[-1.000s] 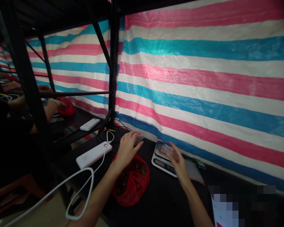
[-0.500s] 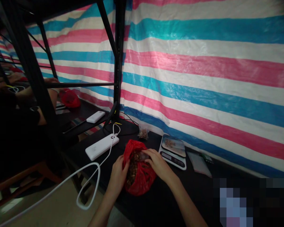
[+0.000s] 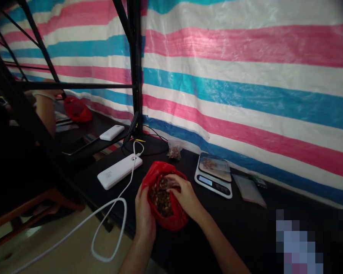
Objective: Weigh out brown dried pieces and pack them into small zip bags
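The right grip (image 3: 185, 193) is pinching a small clear thing (image 3: 170, 183), too blurred to name, within the mouth of a red bag (image 3: 171, 222). The left grip (image 3: 144, 208) is clasping the bag's left side, and brown bits (image 3: 161, 201) are filling it between both grips. Left of the left grip, a white power bank (image 3: 120, 172) is lying on the black surface (image 3: 237, 219), a white cable (image 3: 122, 213) trailing from it. Beyond the right grip, a small clear bag (image 3: 174, 153) is holding brown bits. Further right, a scale (image 3: 217, 189) is carrying another clear bag (image 3: 217, 164), and a flat clear sleeve (image 3: 249, 190) is lying just beside it.
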Available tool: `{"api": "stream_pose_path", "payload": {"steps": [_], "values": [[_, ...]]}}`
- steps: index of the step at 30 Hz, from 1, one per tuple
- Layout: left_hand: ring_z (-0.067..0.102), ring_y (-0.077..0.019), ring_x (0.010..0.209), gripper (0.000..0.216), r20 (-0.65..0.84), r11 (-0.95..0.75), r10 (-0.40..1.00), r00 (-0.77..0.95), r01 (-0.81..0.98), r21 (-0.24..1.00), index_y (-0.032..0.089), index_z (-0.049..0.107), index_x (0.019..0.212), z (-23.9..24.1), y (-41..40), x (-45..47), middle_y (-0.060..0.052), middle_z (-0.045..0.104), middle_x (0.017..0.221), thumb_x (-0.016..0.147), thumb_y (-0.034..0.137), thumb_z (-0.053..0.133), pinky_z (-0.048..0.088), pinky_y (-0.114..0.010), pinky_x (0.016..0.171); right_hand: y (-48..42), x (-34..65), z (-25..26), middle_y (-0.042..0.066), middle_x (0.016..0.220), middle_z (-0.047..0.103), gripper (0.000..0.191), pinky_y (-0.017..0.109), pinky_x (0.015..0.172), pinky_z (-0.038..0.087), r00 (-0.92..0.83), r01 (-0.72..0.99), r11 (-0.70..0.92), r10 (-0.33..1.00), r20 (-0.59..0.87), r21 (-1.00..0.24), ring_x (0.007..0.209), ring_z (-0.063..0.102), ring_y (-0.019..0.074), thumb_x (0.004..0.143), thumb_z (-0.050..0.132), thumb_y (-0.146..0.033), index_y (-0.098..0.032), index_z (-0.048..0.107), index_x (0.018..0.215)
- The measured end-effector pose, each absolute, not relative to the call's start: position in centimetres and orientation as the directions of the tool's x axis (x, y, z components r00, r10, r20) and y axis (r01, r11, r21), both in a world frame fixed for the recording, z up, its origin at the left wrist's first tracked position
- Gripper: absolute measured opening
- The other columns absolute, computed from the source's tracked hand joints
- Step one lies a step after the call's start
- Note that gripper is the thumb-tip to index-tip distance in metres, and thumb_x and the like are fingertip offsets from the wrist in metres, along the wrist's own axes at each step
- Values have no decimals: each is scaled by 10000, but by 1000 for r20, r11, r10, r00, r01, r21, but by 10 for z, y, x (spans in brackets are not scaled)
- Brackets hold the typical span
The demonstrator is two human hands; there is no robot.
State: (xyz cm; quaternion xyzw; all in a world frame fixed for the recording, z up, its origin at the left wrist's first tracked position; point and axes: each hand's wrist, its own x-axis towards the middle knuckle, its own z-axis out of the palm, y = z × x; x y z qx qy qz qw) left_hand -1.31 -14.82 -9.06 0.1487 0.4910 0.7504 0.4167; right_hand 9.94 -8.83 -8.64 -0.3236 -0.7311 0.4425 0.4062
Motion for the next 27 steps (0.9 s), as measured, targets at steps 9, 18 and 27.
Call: {"api": "stream_pose_path", "payload": {"steps": [9,18,27], "values": [[409,-201,1207,436,-81,-180,731,-677,-307,935,268,399,1256,-92,-157,-11,-27,415,1332,823,281,444,344,-350,1010,-90,115,-74,25,1005,650,354,330,841,484,-411,-42,200,890,199,-979,937,612,179,662,622,-173,-221,572,1008],[289,-222,1256,632,691,-575,603,-398,383,723,216,299,1277,-7,-110,12,-80,326,1333,734,283,616,239,-387,1047,-61,205,-47,27,1015,626,432,348,876,429,285,-58,491,843,457,-869,934,593,154,658,665,-311,-242,472,1038],[377,-351,1174,819,312,-721,653,690,440,535,69,457,1203,-40,39,123,-216,427,1263,539,467,725,286,-407,973,-49,245,-57,37,1019,596,409,349,859,409,588,-88,556,698,407,-827,984,559,171,664,638,-321,-220,497,1034]]}}
